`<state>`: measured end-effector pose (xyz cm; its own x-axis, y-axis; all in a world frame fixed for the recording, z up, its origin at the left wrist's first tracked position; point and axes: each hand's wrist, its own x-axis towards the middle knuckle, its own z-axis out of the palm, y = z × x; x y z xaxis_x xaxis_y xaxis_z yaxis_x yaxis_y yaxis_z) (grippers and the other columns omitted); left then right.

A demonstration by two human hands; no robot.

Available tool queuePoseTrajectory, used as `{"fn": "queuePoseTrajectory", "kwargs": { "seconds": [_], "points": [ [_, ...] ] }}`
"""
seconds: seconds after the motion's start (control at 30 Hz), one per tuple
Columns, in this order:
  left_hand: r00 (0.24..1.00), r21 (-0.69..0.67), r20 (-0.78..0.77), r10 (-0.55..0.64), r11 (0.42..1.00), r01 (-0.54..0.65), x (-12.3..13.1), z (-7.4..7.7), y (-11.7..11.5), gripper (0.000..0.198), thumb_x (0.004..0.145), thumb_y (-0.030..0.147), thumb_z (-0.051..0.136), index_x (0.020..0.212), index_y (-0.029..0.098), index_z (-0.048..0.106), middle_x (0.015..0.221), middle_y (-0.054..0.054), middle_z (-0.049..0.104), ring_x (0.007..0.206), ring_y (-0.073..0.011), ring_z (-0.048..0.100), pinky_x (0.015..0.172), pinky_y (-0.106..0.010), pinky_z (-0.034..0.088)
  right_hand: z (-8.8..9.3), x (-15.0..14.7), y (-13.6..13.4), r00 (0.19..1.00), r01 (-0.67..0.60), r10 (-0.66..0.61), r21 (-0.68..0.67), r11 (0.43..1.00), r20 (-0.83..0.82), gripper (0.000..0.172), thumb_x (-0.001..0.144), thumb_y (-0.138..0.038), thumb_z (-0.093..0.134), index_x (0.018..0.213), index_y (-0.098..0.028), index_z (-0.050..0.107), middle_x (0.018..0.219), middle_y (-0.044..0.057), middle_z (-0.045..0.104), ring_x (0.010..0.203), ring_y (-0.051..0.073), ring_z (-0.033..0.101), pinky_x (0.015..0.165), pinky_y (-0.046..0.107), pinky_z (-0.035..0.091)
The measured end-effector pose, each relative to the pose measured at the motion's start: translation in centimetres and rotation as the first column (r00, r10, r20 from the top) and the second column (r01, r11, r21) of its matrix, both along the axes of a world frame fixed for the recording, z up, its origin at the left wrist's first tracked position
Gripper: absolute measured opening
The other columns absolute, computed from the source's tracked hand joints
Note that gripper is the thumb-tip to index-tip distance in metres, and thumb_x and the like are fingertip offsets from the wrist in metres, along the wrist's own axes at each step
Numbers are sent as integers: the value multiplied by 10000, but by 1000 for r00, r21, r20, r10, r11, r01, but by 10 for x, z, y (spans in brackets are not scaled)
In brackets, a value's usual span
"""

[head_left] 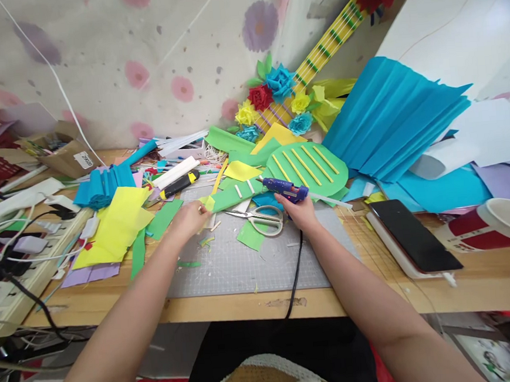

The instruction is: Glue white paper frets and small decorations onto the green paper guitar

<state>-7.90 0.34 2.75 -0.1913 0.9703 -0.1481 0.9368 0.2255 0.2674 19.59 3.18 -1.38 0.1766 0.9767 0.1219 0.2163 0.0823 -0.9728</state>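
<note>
A green paper guitar point(270, 160) lies on the grey cutting mat point(261, 271), with yellow strips across its body and short white strips on its neck. My right hand point(299, 210) is wrapped round a blue hot glue gun point(286, 189); its nozzle points left over the neck, and a clear glue stick point(330, 201) sticks out behind. At the neck's left end, my left hand point(190, 219) is closed in a pinch beside a small yellow-green piece point(208, 203). What the fingertips hold is too small to make out. White-handled scissors point(264, 220) lie between my hands.
Blue crepe paper point(391, 121), a phone point(410, 231) and a paper cup point(500, 222) are on the right. Yellow sheets point(116, 225), a utility knife point(179, 185) and a power strip point(32, 279) lie left. A flowered yellow guitar point(323, 50) leans behind. The gun's black cord point(296, 276) crosses the table edge.
</note>
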Motion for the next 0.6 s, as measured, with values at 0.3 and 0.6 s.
{"fn": "queuePoseTrajectory", "kwargs": {
  "seconds": [0.3, 0.6],
  "points": [
    [973, 68, -9, 232, 971, -231, -43, 18, 6, 336, 700, 526, 544, 768, 204, 611, 706, -56, 631, 720, -246, 606, 553, -285, 373, 1, -1, 0, 999, 14, -13, -29, 999, 44, 343, 573, -507, 698, 584, -182, 588, 496, -5, 537, 515, 134, 500, 496, 264, 410],
    [989, 73, 60, 132, 988, -137, 8, -3, 17, 291, 716, 471, 556, 846, 216, 601, 870, -53, 658, 812, -233, 612, 620, -289, 405, 2, -1, 1, 1000, 18, -18, -34, 999, 16, 333, 572, -493, 699, 619, -178, 602, 532, 4, 569, 552, 152, 532, 523, 278, 430]
  ]
}}
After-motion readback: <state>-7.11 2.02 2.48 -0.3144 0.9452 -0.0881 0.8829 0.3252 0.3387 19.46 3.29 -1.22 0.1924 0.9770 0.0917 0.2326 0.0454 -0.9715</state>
